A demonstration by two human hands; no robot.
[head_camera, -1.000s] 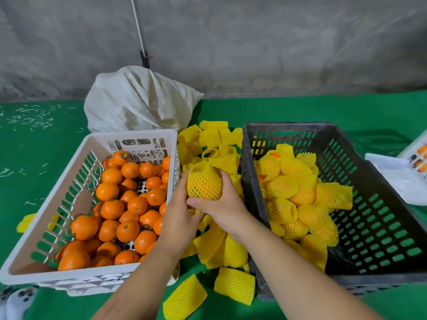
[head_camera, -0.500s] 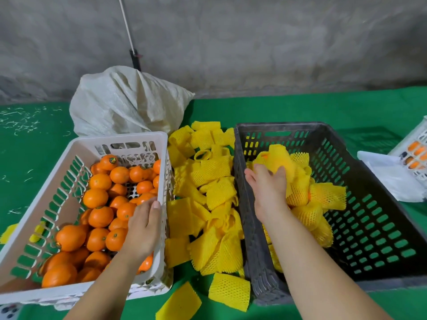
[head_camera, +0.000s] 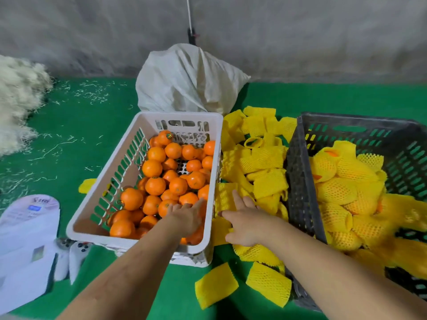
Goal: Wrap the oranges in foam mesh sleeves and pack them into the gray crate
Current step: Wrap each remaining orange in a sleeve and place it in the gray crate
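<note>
Bare oranges (head_camera: 155, 186) fill the white crate (head_camera: 111, 181) on the left. My left hand (head_camera: 184, 218) is down inside its near right corner, palm on the fruit, fingers bent downward; whatever is under the palm is hidden. Loose yellow foam mesh sleeves (head_camera: 265, 179) are heaped between the two crates. My right hand (head_camera: 245, 222) rests palm-down on that heap, fingers spread, with one sleeve (head_camera: 225, 197) standing between thumb and forefinger against the white crate's wall. The gray crate (head_camera: 298, 181) on the right holds several sleeved oranges (head_camera: 337, 190).
A white sack (head_camera: 189, 82) stands behind the crates on the green mat. White papers (head_camera: 25, 241) and a game controller (head_camera: 69, 252) lie at the near left, pale shredded fibre (head_camera: 18, 95) at the far left. Two flat sleeves (head_camera: 242, 282) lie near the front edge.
My right hand left the sleeved orange in the gray crate and came back left onto the sleeve heap. My left hand went deeper into the white crate. The view swung left.
</note>
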